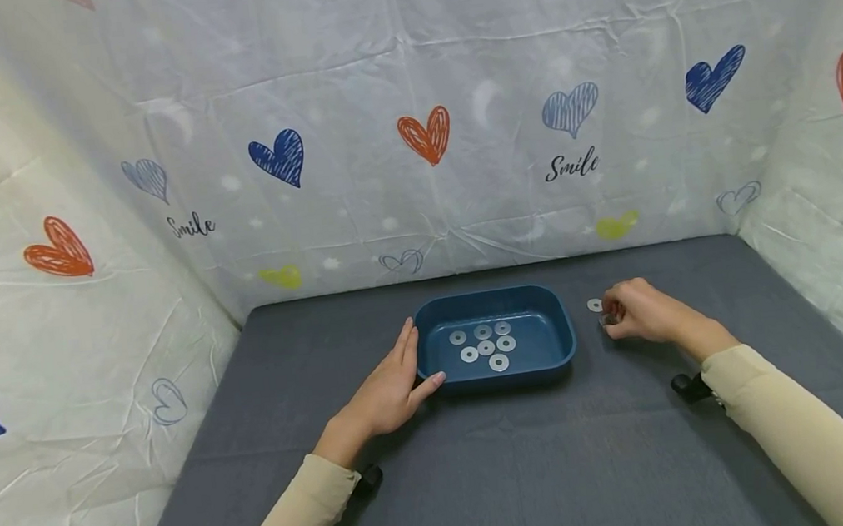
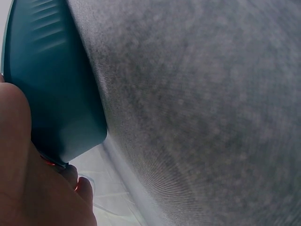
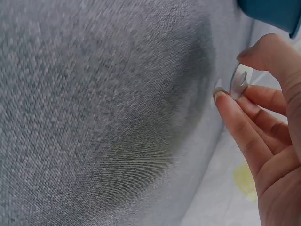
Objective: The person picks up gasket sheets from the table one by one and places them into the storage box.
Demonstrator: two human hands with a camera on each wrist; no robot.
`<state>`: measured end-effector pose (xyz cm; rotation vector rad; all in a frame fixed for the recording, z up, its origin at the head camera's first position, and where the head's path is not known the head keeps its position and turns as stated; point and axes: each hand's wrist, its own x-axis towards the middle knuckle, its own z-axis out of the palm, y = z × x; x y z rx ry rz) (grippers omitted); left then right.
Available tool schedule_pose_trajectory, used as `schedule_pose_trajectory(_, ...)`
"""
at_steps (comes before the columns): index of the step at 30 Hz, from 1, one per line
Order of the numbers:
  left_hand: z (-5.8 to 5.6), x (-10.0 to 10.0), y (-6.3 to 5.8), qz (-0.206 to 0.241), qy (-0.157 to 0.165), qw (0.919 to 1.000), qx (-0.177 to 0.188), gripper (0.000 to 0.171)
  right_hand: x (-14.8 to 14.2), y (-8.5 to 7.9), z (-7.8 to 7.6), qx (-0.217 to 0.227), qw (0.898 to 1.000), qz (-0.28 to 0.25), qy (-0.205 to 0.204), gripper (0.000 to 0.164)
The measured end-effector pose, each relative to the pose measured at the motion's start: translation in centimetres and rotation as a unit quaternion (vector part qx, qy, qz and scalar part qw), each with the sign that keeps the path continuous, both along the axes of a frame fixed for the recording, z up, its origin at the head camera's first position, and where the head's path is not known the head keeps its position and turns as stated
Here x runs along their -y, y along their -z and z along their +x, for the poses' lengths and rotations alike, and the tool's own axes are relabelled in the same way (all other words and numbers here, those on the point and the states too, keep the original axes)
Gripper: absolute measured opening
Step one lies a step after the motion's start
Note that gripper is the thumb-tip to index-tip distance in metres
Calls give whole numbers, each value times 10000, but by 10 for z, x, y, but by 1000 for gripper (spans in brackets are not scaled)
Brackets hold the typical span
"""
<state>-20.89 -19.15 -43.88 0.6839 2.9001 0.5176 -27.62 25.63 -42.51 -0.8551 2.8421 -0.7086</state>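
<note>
A blue rectangular tray (image 1: 499, 380) with rounded corners sits on the table, with several flat metal washers (image 1: 485, 348) lying apart on its bottom. My left hand (image 1: 383, 392) rests against the tray's left front corner, fingers straight along the left side and thumb at the front rim. In the left wrist view the tray's outer wall (image 2: 56, 89) rises beside that hand. To the right of the tray, my right hand (image 1: 644, 313) pinches a washer (image 3: 241, 79) between thumb and fingers, tilted on edge close over the table. Another washer (image 1: 595, 305) lies just beyond these fingertips.
Dark grey cloth covers the table (image 1: 530, 471). A pale curtain (image 1: 345, 77) printed with hearts and stars stands along its back edge and both sides. Each wrist wears a small black device under a cream sleeve (image 1: 803, 405).
</note>
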Motion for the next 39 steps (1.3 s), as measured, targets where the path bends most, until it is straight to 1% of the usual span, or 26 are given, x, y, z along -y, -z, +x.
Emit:
schedule_pose_trajectory(5, 0, 0, 1, 4, -3, 10000, 32, 98, 1, -4, 8, -234, 9995, -188, -88, 12)
schedule_pose_trajectory(10, 0, 0, 1, 2, -3, 10000, 54, 98, 3, -9, 13, -544, 9980, -268, -188, 10)
schedule_pose_trajectory(19, 1, 0, -1, 30, 1, 10000, 14, 98, 6, -21, 19, -751, 9956, -468, -302, 11)
schedule_pose_trajectory(23, 0, 0, -1, 0, -15, 10000, 33, 98, 10, -24, 21, -747, 9953, -537, -290, 13)
schedule_pose_trajectory(29, 1, 1, -1, 70, 5, 10000, 3, 97, 16, -29, 24, -808, 9934, -669, -463, 16)
schedule_pose_trajectory(35, 1, 1, -2, 91, -1, 10000, -29, 97, 25, -36, 26, -795, 9922, -781, -555, 15)
schedule_pose_trajectory(39, 1, 0, -1, 110, 16, 9999, -39, 96, 31, -36, 25, -733, 9920, -815, -629, 14)
